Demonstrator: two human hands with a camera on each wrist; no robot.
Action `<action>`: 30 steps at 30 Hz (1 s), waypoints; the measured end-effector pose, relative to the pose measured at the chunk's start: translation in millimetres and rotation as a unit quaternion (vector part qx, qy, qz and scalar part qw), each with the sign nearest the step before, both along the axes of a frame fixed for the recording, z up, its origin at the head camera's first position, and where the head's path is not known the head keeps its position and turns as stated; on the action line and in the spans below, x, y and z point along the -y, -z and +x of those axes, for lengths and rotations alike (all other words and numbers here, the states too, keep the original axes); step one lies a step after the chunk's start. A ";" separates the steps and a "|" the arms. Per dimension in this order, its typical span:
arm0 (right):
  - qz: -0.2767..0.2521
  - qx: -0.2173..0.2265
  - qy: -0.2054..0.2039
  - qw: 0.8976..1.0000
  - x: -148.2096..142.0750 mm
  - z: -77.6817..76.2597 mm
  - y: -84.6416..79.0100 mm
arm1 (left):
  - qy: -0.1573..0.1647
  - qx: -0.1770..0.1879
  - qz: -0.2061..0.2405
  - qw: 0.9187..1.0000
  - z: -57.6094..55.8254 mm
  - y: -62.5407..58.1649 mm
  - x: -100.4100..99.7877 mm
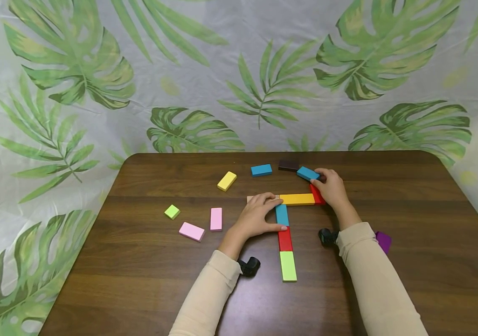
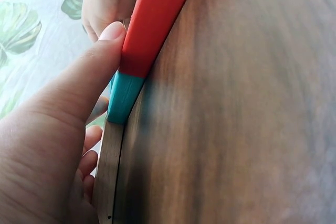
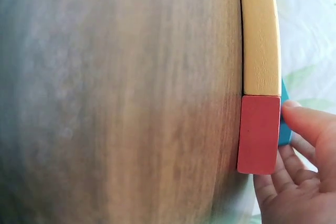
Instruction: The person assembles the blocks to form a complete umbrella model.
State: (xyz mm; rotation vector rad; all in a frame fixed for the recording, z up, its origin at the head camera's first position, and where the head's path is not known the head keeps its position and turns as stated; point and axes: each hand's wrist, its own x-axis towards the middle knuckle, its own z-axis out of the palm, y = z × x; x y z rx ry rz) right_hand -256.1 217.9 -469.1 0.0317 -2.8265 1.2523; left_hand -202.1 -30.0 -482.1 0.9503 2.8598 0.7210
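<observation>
My right hand [image 1: 332,189] pinches a blue block [image 1: 308,173] by its right end, thumb on the near side. Close under that hand lies a red block [image 1: 316,194], touching the end of an orange-yellow block [image 1: 296,199]. My left hand [image 1: 255,215] rests over a pale wood block [image 1: 249,199], mostly hidden by the fingers. Its thumb touches the side of another red block [image 2: 152,30] near the seam with a second blue block [image 2: 125,97]. These two and a light green block [image 1: 288,266] form a column toward me.
Farther back lie another blue block [image 1: 261,170], a dark brown block [image 1: 288,165] and a yellow block [image 1: 227,181]. On the left are two pink blocks [image 1: 216,219] and a small green block [image 1: 172,212]. A purple block [image 1: 383,242] sits beside the right forearm.
</observation>
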 end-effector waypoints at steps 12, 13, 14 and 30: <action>0.001 0.016 -0.006 1.000 -0.9 -1.6 0.9 | -0.001 0.004 -0.002 1.000 -0.9 1.0 0.3; 0.001 0.016 -0.007 1.000 -1.1 -1.5 0.8 | -0.002 0.004 -0.002 1.000 -1.0 1.0 0.3; 0.000 0.016 -0.007 1.000 -1.2 -1.2 0.5 | -0.002 0.004 -0.002 1.000 -1.1 1.0 0.3; -0.046 0.016 0.020 0.999 -6.0 -2.1 3.6 | -0.003 0.012 -0.003 1.000 0.1 -0.3 0.3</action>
